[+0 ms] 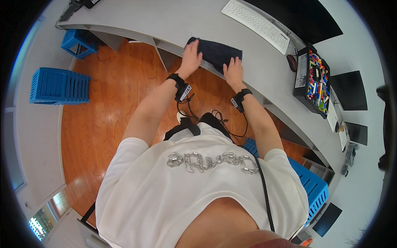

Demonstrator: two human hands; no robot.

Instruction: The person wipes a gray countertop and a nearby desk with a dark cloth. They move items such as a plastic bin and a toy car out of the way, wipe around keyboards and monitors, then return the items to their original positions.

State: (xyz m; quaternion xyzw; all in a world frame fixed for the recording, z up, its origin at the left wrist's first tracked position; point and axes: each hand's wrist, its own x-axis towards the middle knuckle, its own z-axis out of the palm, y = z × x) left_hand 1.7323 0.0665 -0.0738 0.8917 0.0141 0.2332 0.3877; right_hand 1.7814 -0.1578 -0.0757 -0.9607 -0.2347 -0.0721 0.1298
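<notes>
A dark navy cloth [215, 53] lies folded or flattened at the front edge of the grey desk [173, 23], part of it reaching over the edge. My left hand [190, 59] is at the cloth's left end, fingers spread, with the fingertips over its upper left corner. On the cloth's lower right part rests my right hand [233, 70], its fingers apart. Whether either hand pinches the fabric cannot be told. Both wrists wear black straps with small cabled devices.
A white keyboard [257, 24], a dark mouse [292, 63] and a black bin of colourful building bricks [318, 82] stand on the desk to the right, near a monitor [307, 18]. Blue plastic stools [60, 86] stand at left; cables hang near my legs.
</notes>
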